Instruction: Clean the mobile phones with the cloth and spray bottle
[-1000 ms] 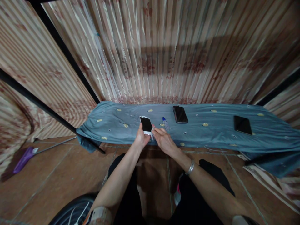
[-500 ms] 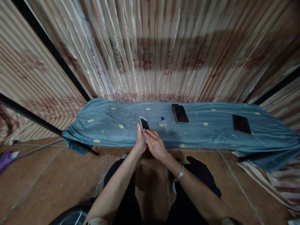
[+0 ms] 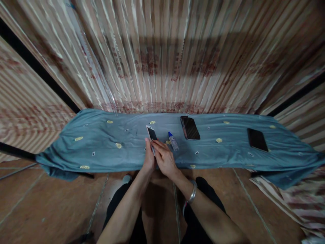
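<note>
A white-framed phone with a dark screen (image 3: 151, 133) is held upright at a tilt above the cloth, near the front edge. My left hand (image 3: 149, 154) is wrapped round its lower left side. My right hand (image 3: 164, 157), with a silver bangle on the wrist, lies over the phone's lower part; its fingers are bent against it, and whether they grip anything else is hidden. Just right of my hands lies a small clear bottle with a blue cap (image 3: 173, 141).
Blue patterned cloth (image 3: 132, 159) covers the long low table. Stacked dark devices (image 3: 191, 128) lie right of the bottle, and another dark device (image 3: 257, 139) is farther right. Striped curtains (image 3: 162, 67) hang behind; black poles (image 3: 38, 64) stand at both sides.
The view has shifted, so the table sits slightly lower and further left. Both hands remain on the phone; my right fingers have moved slightly on it.
</note>
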### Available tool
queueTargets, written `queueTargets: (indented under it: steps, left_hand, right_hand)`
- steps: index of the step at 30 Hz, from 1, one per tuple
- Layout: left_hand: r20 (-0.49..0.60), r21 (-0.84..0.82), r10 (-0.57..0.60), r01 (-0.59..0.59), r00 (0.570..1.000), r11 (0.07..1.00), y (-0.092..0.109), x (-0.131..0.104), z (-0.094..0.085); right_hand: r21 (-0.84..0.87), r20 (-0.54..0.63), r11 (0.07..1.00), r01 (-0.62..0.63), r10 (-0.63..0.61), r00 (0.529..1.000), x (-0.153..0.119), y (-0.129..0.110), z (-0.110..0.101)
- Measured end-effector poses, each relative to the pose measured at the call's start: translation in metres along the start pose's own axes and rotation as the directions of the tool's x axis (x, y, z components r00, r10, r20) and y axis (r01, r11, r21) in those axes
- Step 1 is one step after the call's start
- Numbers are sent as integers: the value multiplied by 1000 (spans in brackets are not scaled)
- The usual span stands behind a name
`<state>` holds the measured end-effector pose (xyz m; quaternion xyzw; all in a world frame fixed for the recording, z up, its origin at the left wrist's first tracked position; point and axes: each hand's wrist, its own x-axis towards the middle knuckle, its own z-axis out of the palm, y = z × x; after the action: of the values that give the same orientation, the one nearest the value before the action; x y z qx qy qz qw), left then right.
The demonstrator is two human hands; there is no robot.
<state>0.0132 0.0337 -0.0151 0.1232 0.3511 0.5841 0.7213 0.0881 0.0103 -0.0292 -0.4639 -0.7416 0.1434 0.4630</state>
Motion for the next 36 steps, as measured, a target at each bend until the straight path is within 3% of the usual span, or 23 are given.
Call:
queueTargets:
  steps: [6, 11, 17, 22, 27, 31, 35, 36]
  left_hand:
    - [34, -54, -15, 17, 999, 998, -6, 7, 3]
    - [59, 3, 82, -82, 995, 997, -4, 6, 0]
    - [103, 73, 38, -45, 994, 996, 0, 0, -6]
    - [72, 61, 50, -54, 996, 997, 8, 4, -16]
    - [-57, 64, -90, 94, 994, 994, 28, 8, -23]
    - [-70, 101, -121, 128, 990, 987, 36, 6, -33]
    - [-43, 179, -126, 132, 991, 975, 27, 9, -46]
    - [10, 229, -84, 79, 996, 970, 22, 11, -48]
  right_hand:
    - [30, -4, 994, -106, 106, 994, 18, 13, 14]
    - [-2, 20, 997, -71, 71, 997, 39, 21, 21]
    - [-60, -18, 995, -81, 80, 997, 59, 29, 25]
    - [-14, 34, 997, -82, 82, 996, 38, 21, 36]
    - [40, 78, 999, -9, 6, 997, 7, 1, 51]
    - [55, 103, 998, 33, -38, 994, -10, -9, 52]
    - [46, 115, 999, 10, -15, 993, -17, -9, 48]
    - [43, 114, 999, 3, -8, 993, -18, -8, 46]
